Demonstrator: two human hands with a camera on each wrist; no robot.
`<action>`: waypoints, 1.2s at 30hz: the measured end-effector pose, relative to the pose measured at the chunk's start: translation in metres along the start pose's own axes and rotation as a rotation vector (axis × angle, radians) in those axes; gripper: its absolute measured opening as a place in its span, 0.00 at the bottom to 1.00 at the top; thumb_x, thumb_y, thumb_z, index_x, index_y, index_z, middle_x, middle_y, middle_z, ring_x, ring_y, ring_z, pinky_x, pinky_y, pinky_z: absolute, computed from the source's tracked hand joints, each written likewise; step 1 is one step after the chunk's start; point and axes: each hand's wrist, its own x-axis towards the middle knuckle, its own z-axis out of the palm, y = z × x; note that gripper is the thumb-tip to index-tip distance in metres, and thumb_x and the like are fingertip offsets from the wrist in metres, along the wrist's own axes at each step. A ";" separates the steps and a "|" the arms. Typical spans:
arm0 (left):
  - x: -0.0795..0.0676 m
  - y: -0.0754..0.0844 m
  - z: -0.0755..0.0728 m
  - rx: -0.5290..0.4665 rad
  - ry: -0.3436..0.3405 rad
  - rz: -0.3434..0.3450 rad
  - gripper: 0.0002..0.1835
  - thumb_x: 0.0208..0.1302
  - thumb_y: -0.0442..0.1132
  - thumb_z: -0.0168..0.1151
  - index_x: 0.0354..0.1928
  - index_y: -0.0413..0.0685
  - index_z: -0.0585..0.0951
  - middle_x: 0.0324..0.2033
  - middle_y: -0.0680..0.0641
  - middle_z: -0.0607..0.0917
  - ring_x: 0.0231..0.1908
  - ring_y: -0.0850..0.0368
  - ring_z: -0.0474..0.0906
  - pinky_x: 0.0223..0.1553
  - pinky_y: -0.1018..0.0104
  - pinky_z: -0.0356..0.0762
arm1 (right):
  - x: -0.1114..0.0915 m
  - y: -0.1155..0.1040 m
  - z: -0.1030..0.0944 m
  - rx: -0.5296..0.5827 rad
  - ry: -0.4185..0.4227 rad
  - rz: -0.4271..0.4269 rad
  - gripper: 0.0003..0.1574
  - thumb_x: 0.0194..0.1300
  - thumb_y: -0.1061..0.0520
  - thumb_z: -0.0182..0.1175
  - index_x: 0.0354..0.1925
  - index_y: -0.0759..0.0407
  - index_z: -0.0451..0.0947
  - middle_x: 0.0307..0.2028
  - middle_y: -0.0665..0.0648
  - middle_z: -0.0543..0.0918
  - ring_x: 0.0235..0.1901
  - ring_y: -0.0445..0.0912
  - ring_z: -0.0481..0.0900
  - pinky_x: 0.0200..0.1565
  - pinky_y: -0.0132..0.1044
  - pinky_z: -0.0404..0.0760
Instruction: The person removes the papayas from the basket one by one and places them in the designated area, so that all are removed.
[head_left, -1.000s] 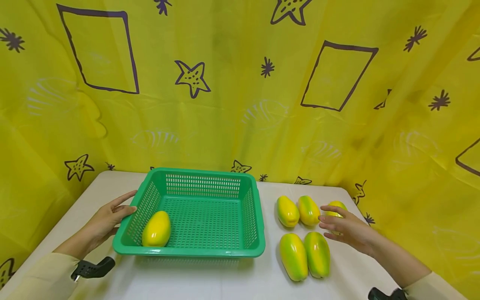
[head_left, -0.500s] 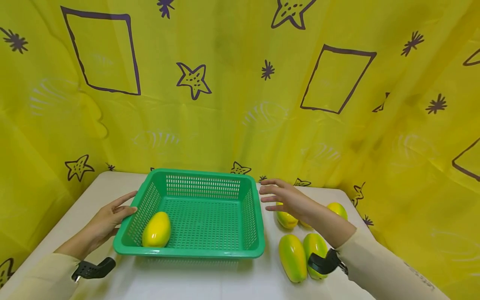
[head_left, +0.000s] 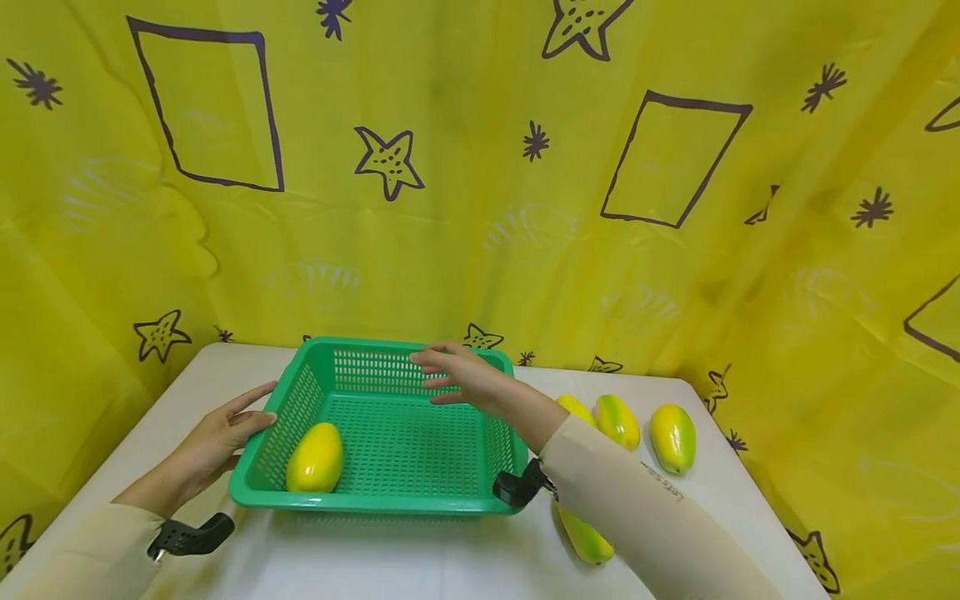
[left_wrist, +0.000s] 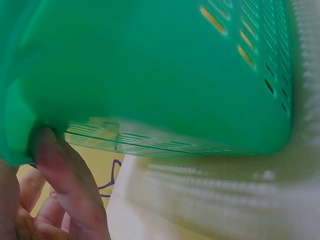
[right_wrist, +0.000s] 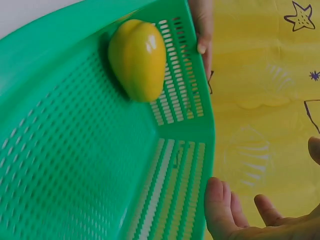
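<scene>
A green plastic basket (head_left: pixel 375 501) with slotted walls stands on the white table. My left hand (head_left: pixel 213 442) grips its left rim, the thumb on the rim and the fingers outside the wall. Inside, in the near left corner, lies one glossy yellow papaya-shaped fruit (head_left: pixel 315 458); it also shows in the right wrist view. Over the basket's far right part hovers my right hand (head_left: pixel 472 379), holding nothing, its fingers loosely spread. In the right wrist view its fingertips (right_wrist: pixel 216 192) appear close to the rim; I cannot tell whether they touch.
Right of the basket lie several yellow-green fruits, among them one fruit (head_left: pixel 672 439) at the far right and another fruit (head_left: pixel 617 422) beside it. My right sleeve (head_left: pixel 622 492) hides part of that group. A yellow patterned curtain (head_left: pixel 465 208) hangs behind the table (head_left: pixel 360 562).
My right hand has travelled left from the fruits at the right, past the basket's right rim, to above the basket, empty throughout. The left hand has kept its place on the rim.
</scene>
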 end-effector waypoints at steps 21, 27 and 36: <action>-0.002 0.002 0.003 0.000 -0.001 0.014 0.41 0.74 0.47 0.54 0.78 0.46 0.43 0.49 0.43 0.83 0.43 0.59 0.81 0.47 0.56 0.84 | 0.056 0.025 0.100 -0.159 -0.065 0.083 0.42 0.61 0.46 0.67 0.68 0.57 0.64 0.64 0.59 0.69 0.59 0.63 0.73 0.51 0.59 0.81; -0.003 0.000 0.003 -0.016 -0.002 0.015 0.41 0.74 0.46 0.53 0.78 0.45 0.43 0.50 0.42 0.82 0.42 0.60 0.82 0.44 0.57 0.85 | 0.056 0.032 0.116 -0.219 -0.074 0.175 0.42 0.58 0.47 0.69 0.66 0.56 0.64 0.62 0.60 0.70 0.56 0.61 0.74 0.51 0.59 0.81; -0.003 0.001 0.003 -0.006 0.008 0.014 0.41 0.75 0.46 0.54 0.78 0.47 0.44 0.51 0.41 0.82 0.41 0.59 0.83 0.43 0.56 0.86 | 0.059 0.045 0.130 -0.201 0.001 0.190 0.40 0.58 0.51 0.69 0.64 0.56 0.64 0.57 0.62 0.73 0.55 0.60 0.76 0.48 0.61 0.81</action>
